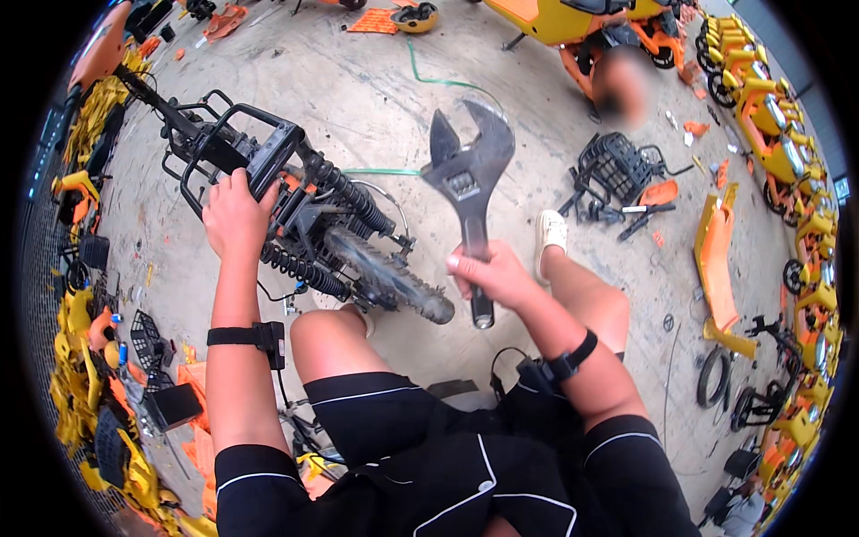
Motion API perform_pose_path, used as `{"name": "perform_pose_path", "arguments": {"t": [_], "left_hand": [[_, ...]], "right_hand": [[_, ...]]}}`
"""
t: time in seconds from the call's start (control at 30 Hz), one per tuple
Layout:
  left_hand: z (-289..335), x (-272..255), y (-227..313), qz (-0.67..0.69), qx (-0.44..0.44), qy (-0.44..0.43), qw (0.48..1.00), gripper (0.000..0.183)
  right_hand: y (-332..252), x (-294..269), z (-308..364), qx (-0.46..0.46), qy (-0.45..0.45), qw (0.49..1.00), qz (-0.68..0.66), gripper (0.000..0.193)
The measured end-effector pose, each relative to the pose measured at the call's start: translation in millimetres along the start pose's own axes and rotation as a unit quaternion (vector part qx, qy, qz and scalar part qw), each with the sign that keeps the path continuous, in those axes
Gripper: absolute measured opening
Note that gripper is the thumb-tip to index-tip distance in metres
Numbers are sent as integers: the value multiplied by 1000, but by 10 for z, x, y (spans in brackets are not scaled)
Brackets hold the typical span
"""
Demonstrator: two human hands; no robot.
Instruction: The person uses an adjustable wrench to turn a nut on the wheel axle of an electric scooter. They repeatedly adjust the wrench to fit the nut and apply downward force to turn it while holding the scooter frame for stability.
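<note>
A large black adjustable wrench (pixel 472 192) stands upright in front of me, jaws at the top and spread apart. My right hand (pixel 497 276) is closed around its lower handle. To the left is a stripped scooter frame (pixel 284 148) with a black tubular rack. My left hand (pixel 237 215) grips the edge of the rack, its fingers curled over the bar. Below that, a treaded wheel (pixel 385 273) sits between two coil shock absorbers (pixel 344 192). Nothing lies between the wrench jaws, which are apart from the frame.
Another person (pixel 617 85) is at a yellow scooter (pixel 550 22) at the far side. A black basket (pixel 617 166) with loose parts lies to the right, near an orange-yellow panel (pixel 718 264). Yellow scooters line the right edge; yellow panels (pixel 76 358) pile up at left.
</note>
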State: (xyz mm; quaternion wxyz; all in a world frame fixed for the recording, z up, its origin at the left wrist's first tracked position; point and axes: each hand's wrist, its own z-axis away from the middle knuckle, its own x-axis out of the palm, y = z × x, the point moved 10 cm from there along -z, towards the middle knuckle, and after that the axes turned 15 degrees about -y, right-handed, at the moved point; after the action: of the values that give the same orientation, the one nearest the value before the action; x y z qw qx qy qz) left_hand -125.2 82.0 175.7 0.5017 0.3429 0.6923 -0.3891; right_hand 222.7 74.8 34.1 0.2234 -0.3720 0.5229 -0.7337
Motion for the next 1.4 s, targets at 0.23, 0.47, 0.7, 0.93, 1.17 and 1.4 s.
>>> {"name": "perform_pose_path", "arguments": {"t": [0.23,0.47,0.7,0.93,1.17,1.4], "left_hand": [[65,-185,0,65,26,58,996,57],[836,156,884,692,43,-9,721,37],[1384,707,1951,856,7,-237,460,51],[1419,852,1992,846,-12,-276,456,34],[1435,947,1903,840,-7,-295,456,34],[1492,939,1922,845,9,-319,429,32]], "right_hand": [[37,387,178,-15,-58,998,-13,28],[451,461,209,62,-84,984,-144,31],[739,473,227,100,-68,976,-179,30],[844,504,226,102,-112,980,-130,30],[821,679,204,100,-146,965,-193,26],[636,504,-39,31,-74,973,-216,44]]}}
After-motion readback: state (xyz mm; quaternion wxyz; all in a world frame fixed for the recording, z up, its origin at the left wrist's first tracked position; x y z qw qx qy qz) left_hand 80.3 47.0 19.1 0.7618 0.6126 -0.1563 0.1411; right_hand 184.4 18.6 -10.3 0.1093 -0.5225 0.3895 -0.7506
